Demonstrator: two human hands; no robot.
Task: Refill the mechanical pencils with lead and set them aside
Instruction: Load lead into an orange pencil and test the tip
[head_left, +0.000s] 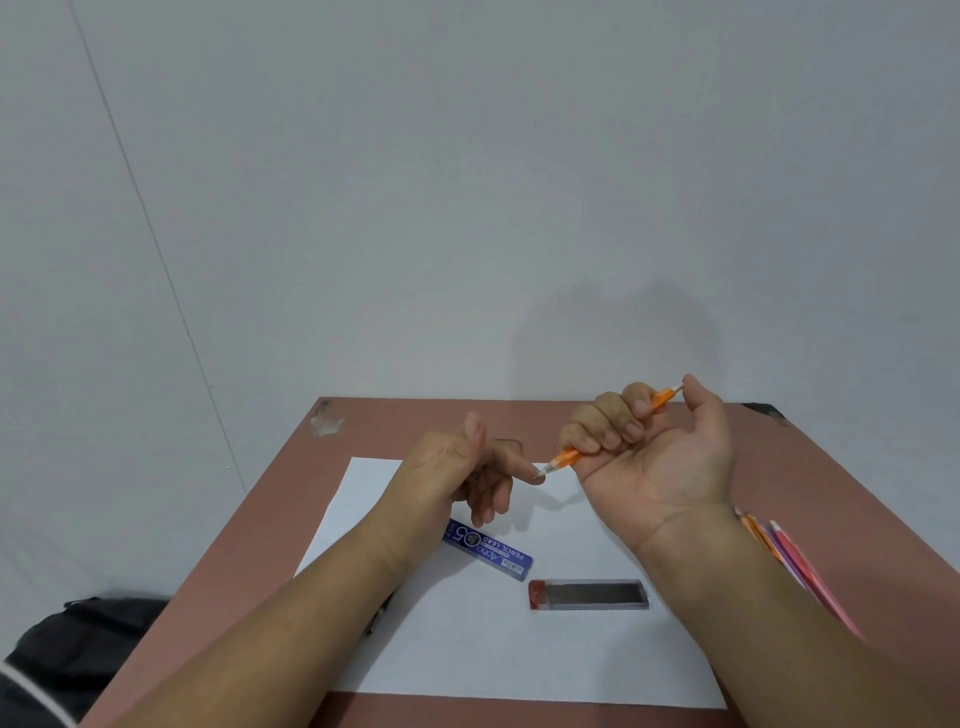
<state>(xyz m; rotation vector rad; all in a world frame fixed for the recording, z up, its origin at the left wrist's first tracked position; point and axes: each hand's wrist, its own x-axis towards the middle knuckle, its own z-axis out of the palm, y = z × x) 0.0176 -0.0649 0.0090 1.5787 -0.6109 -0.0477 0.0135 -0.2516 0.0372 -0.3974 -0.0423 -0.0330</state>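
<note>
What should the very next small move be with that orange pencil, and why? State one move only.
Probably press the thumb down on the orange pencil's back end. The right hand grips it in a fist with the thumb already on the clicker, and the left hand's forefinger touches the tip, as if pushing lead back or checking the feed.

A reddish-brown table (249, 582) stands pushed up against a pale grey wall (467, 182), and its top shows a scuffed, whitish patch (326, 422) near the far left corner and a dark mark (768, 412) at the far right corner. A white sheet of paper (519, 654) lies flat on the middle of the table, its near edge running close to the table's front. Down on the floor to the left of the table sits a black bag (78, 649), partly cut off by the edge of the view.
</note>
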